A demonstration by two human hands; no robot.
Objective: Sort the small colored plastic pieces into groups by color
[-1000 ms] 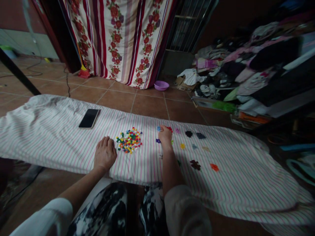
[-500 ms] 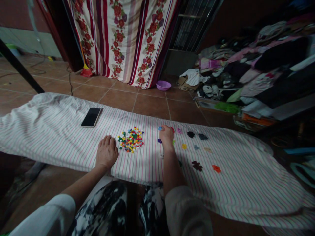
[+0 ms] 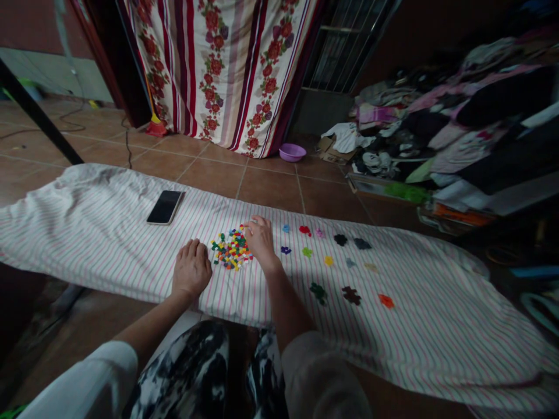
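Observation:
A pile of small mixed-colour pieces (image 3: 231, 250) lies on the striped cloth (image 3: 271, 297). Just left of it, my left hand (image 3: 191, 269) rests flat, palm down, holding nothing. My right hand (image 3: 261, 237) is over the pile's right edge, its fingers bent; whether a piece is between the fingertips is hidden. Farther right are small single-colour groups: light blue (image 3: 286, 228), red (image 3: 304, 230), pink (image 3: 320, 233), purple (image 3: 285, 250), light green (image 3: 307, 252), yellow (image 3: 329, 261), black (image 3: 340, 239), dark green (image 3: 318, 293), brown (image 3: 351, 295) and orange (image 3: 386, 301).
A phone (image 3: 165, 207) lies on the cloth at the left. Beyond the cloth, a purple basin (image 3: 292, 152) stands on the tiled floor by a flowered curtain (image 3: 238, 75). Heaped clothes (image 3: 463, 122) fill the back right.
My right hand has moved left from the light blue group to the pile's right edge, uncovering the red, light green and dark green groups. My left hand rests in the same place.

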